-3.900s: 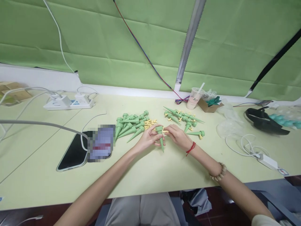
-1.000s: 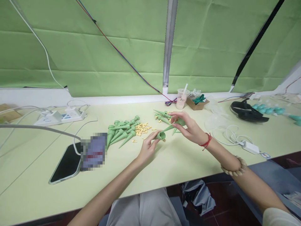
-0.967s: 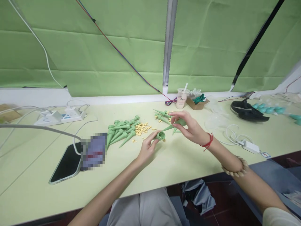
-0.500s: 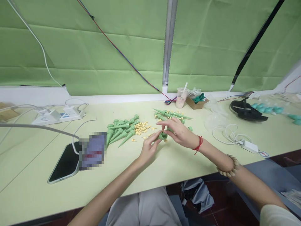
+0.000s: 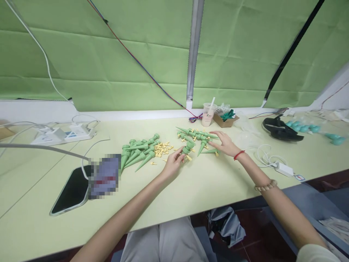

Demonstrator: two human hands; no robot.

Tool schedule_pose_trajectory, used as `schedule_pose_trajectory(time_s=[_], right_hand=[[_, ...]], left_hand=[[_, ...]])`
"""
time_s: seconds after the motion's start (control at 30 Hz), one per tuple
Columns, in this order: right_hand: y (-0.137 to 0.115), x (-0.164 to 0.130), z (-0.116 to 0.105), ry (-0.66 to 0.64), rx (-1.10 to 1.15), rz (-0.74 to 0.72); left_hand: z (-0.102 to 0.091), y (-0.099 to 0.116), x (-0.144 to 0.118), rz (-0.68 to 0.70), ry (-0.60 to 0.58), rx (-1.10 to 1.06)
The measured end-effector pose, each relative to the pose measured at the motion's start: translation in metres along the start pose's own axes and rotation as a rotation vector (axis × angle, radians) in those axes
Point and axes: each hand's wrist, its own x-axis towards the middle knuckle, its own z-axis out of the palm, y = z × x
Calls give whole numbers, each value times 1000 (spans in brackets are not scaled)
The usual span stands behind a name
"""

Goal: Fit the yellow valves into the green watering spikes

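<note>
My left hand (image 5: 174, 162) is closed on a green plastic watering spike (image 5: 188, 148), its wide threaded end up. A yellow valve (image 5: 188, 157) sticks out below the held piece. My right hand (image 5: 225, 144) is open, thumb and fingers apart, at the right end of a pile of green spikes fitted with yellow valves (image 5: 200, 135); whether its fingertips touch them I cannot tell. Left of my hands lie a heap of green spikes (image 5: 139, 151) and a heap of small loose yellow valves (image 5: 163, 149).
A phone (image 5: 72, 193) and a blurred-out item (image 5: 105, 176) lie at the left, near a power strip (image 5: 81, 134). Behind the spikes stand a drink cup (image 5: 207, 116) and a small cardboard box (image 5: 225, 122). A white cable with adapter (image 5: 283, 169) and a black object (image 5: 280, 129) lie rightward.
My right hand has let go of the watering spike and moved right, to the pile's end, its fingers spreading. My left hand keeps hold of the piece near the same place.
</note>
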Motion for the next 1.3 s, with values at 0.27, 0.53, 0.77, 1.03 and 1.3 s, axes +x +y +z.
schedule_pose_trajectory(time_s=[0.27, 0.53, 0.77, 1.03, 1.3], right_hand=[[45, -33, 16, -225, 90, 49], [-11, -1, -48, -100, 245, -205], [-45, 10, -39, -229, 180, -368], [-37, 20, -55, -102, 65, -369], [-52, 12, -23, -168, 111, -418]], left_hand=[[-4, 5, 0, -228, -194, -368], [-19, 12, -6, -210, -329, -266], [-13, 14, 0, -208, -331, -220], [-17, 11, 4, -154, -329, -222], [-10, 4, 2, -75, -362, -42]])
